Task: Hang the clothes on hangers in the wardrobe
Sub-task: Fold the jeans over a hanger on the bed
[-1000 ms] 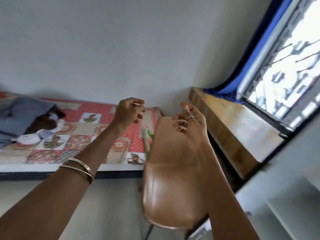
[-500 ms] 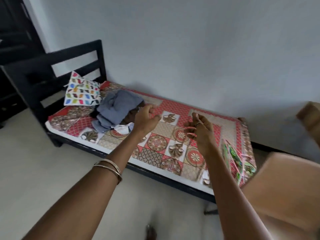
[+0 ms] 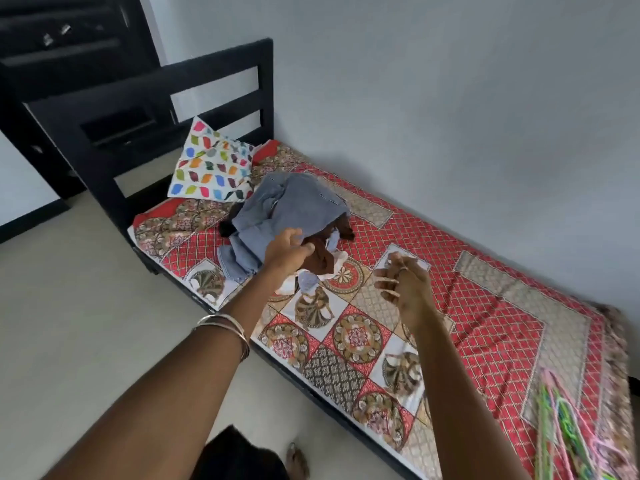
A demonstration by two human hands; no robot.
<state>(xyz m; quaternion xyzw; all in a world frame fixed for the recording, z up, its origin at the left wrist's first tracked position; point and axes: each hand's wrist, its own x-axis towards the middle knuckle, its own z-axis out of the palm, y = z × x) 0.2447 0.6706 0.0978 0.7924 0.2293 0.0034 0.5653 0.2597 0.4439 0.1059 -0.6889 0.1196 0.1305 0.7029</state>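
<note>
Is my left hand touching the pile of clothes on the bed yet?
Cannot tell. In the head view the left hand overlaps the clothes pile, fingers curled at its near edge, but motion blur hides whether they meet the cloth.

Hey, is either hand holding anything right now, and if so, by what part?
Nothing is held. The left hand reaches over the heap of grey and brown clothes with loosely curled fingers; the right hand hovers empty above the patterned red bedspread.
</note>
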